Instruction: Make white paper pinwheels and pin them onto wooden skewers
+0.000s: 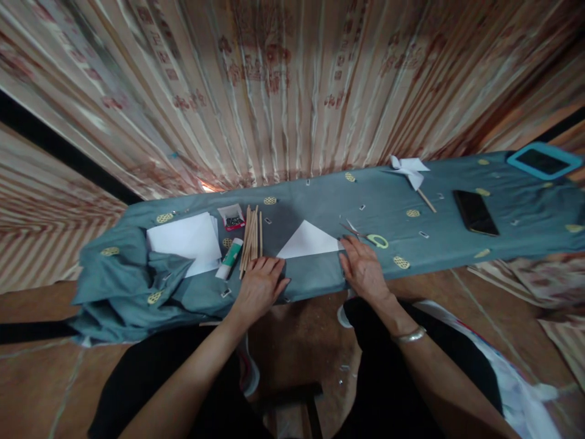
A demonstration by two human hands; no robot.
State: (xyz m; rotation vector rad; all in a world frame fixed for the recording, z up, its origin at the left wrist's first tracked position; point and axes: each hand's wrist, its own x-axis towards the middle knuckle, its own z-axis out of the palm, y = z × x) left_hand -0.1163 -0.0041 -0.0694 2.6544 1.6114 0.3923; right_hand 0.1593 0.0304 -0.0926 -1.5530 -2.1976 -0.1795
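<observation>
A sheet of white paper folded into a triangle [309, 241] lies flat on the cloth-covered table, its peak pointing away from me. At its left corner rests my left hand [259, 281], fingers laid flat and thumb apart, close to the lower ends of the wooden sticks [251, 238]. My right hand [364, 268] lies over the right corner with fingers stretched out and thumb spread, covering that tip. Just beyond the right fingers are scissors [365, 235] with yellow-green handles. Neither hand is closed around anything.
On the left are a glue stick [229, 258], a small box of metal pins [232, 217] and stacked white paper [185, 241]. A paper pinwheel [410, 171] on a stick, a black phone [476, 212] and a blue-framed tablet [543, 161] lie right. A curtain [292, 91] hangs behind.
</observation>
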